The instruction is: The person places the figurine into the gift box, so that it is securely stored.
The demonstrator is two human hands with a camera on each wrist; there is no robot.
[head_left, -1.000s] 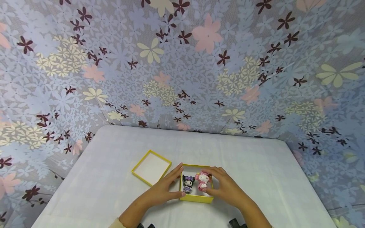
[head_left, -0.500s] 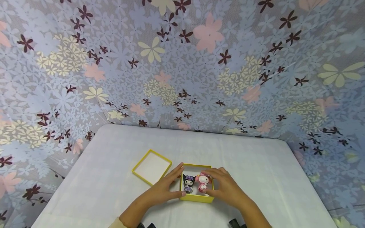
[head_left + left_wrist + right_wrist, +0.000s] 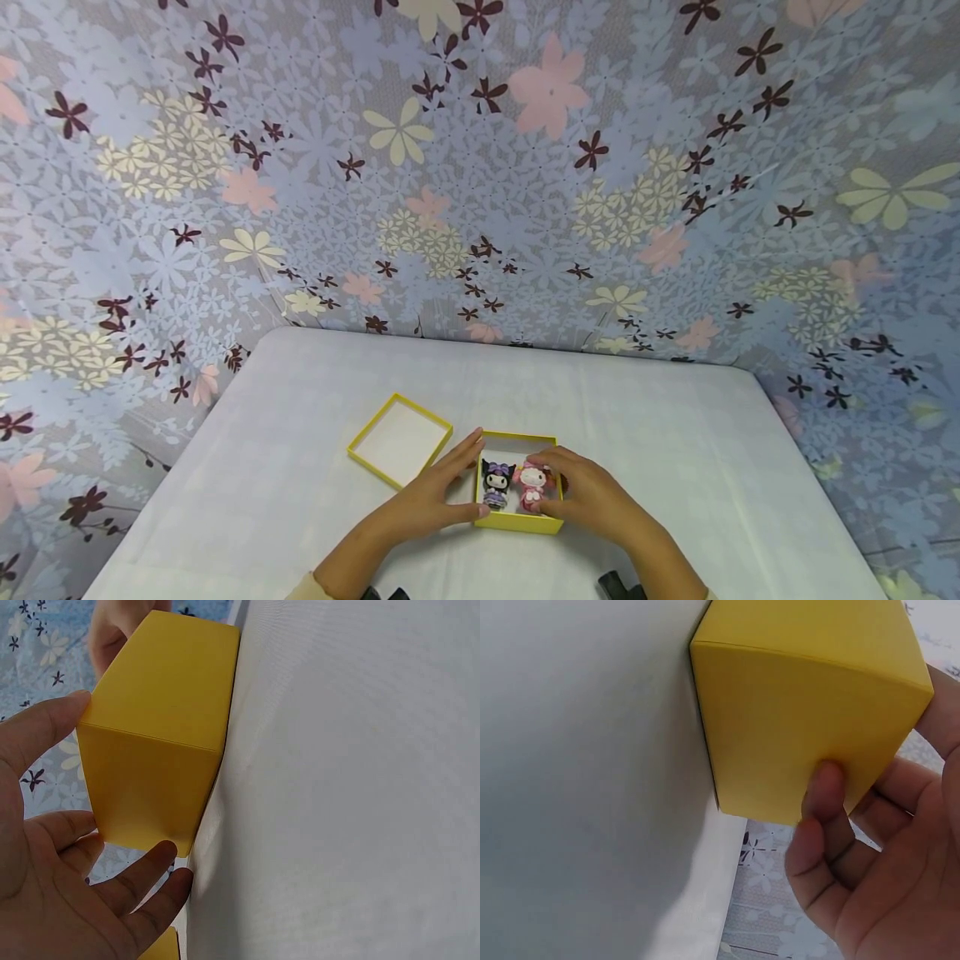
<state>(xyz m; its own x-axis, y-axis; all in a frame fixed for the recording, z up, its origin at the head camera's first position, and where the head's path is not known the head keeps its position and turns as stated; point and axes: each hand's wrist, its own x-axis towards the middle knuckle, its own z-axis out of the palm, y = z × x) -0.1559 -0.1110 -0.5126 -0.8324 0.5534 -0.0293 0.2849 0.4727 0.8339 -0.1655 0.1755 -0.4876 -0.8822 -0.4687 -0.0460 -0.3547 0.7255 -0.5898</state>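
Note:
A yellow open box [image 3: 517,522] with a pale inside rests on the white cloth. Inside, a figurine in black and purple [image 3: 497,485] lies at the left and a pink-and-white figurine [image 3: 533,479] at the right. My left hand [image 3: 431,502] grips the box's left side, thumb at the front corner and index finger at the back one. In the left wrist view its other fingertips [image 3: 166,851] touch the yellow wall. My right hand [image 3: 588,493] reaches over the right rim, thumb and index finger around the pink figurine. Its other fingers [image 3: 826,787] lie against the outer wall.
A shallow yellow-edged lid [image 3: 400,440] lies inside up, left of the box and close to my left hand. White cloth [image 3: 675,433] covers the table. Beyond its back edge stands a flowered fabric backdrop [image 3: 480,208].
My right hand's fingers have shifted slightly left over the pink figurine, which has moved a little downward in the box. The left hand, box and lid stay in place.

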